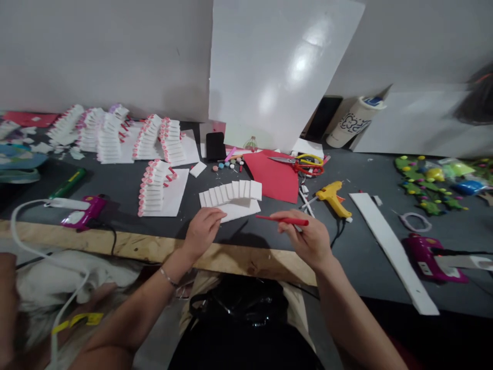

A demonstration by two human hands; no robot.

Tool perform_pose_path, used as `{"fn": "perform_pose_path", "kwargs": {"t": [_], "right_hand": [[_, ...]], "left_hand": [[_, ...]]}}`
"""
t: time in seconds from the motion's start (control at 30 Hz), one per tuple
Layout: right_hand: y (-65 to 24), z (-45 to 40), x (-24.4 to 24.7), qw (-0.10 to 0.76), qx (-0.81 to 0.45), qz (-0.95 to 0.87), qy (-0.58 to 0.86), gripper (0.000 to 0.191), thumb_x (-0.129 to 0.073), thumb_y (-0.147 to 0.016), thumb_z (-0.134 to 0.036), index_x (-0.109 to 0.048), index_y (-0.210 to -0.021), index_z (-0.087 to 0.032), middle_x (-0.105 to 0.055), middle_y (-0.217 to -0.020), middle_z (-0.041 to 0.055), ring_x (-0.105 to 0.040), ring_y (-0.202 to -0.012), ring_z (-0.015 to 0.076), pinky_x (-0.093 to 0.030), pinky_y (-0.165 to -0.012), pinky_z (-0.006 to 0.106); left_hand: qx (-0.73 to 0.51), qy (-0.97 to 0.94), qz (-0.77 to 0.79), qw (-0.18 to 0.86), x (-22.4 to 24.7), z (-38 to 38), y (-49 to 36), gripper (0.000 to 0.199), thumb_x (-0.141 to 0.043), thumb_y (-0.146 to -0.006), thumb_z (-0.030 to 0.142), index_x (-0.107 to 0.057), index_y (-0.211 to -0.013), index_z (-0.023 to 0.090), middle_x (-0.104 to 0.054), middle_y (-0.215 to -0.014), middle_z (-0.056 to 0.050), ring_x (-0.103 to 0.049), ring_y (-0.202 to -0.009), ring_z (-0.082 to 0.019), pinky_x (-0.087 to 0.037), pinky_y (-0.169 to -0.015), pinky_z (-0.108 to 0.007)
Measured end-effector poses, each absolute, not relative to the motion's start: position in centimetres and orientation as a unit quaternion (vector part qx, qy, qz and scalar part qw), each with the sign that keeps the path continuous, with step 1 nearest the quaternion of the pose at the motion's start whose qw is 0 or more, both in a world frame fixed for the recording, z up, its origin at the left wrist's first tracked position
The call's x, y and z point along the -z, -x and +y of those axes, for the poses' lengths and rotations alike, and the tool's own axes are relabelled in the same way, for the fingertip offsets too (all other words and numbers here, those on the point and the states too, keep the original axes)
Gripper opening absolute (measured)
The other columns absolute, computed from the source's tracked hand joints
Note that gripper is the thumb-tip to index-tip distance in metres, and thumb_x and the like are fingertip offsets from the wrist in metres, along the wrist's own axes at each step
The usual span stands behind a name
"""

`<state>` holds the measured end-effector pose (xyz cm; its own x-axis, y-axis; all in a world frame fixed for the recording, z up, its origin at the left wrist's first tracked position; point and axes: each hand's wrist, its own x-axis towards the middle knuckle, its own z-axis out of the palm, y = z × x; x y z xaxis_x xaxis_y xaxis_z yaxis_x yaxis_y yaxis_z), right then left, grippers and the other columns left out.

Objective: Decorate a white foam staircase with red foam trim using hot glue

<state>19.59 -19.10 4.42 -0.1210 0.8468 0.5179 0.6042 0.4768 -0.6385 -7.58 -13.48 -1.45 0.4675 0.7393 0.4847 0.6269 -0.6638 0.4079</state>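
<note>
A fan-like row of white strips [231, 192] stands on a white board [241, 210] near the table's front edge. At the board's left end, my left hand [203, 230] has its fingers and thumb pinched on the board's edge. My right hand [308, 237], to the right of the board, grips a slim red tool [292, 221] whose thin tip points left toward the board. A similar white piece with pink-red round ends [152, 190] lies left of my left hand.
Scissors [304, 163] rest on red sheet [273, 180]. A yellow glue gun [335, 200], long white strip [389, 246] and purple power block [431, 258] lie right. More fan pieces [110, 136] line the back left. Another person's arm [92, 303] is at the lower left.
</note>
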Motion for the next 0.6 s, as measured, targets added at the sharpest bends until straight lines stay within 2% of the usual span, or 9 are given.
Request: {"fn": "perform_pose_path", "kwargs": {"t": [0.2, 0.37, 0.6], "right_hand": [[-19.1, -16.0, -3.8, 0.489, -0.134, -0.657, 0.558, 0.029, -0.045, -0.098, -0.038, -0.069, -0.087, -0.024, -0.061, -0.055, -0.0034, -0.057, -0.047, 0.0119, -0.045, -0.049, 0.022], [-18.5, -14.7, -2.7, 0.489, -0.154, -0.658, 0.551, 0.03, -0.047, -0.097, -0.042, -0.068, -0.086, -0.024, -0.06, -0.055, -0.0031, -0.055, -0.047, 0.0123, -0.044, -0.05, 0.023], [-17.7, -13.6, -0.6, 0.455, -0.159, -0.672, 0.562, 0.025, -0.052, -0.094, -0.04, -0.069, -0.089, -0.023, -0.069, -0.066, 0.0016, -0.063, -0.056, 0.0167, -0.045, -0.054, 0.026]], "left_hand": [[-0.326, -0.835, 0.435, 0.084, 0.9, -11.3, 5.1, 0.023, -0.047, -0.1, 0.028, -0.068, -0.099, 0.02, -0.067, -0.087, -0.005, -0.063, -0.09, -0.019, -0.053, -0.083, -0.036], [-0.262, -0.87, 0.405, 0.098, 2.5, -11.3, 3.7, 0.016, -0.052, -0.096, 0.02, -0.065, -0.088, 0.019, -0.065, -0.083, -0.005, -0.061, -0.086, -0.019, -0.05, -0.076, -0.033], [-0.201, -0.876, 0.43, 0.087, 3.0, -11.7, 3.2, 0.011, -0.052, -0.088, 0.012, -0.056, -0.082, 0.02, -0.061, -0.083, -0.005, -0.058, -0.084, -0.021, -0.048, -0.072, -0.033]]}}
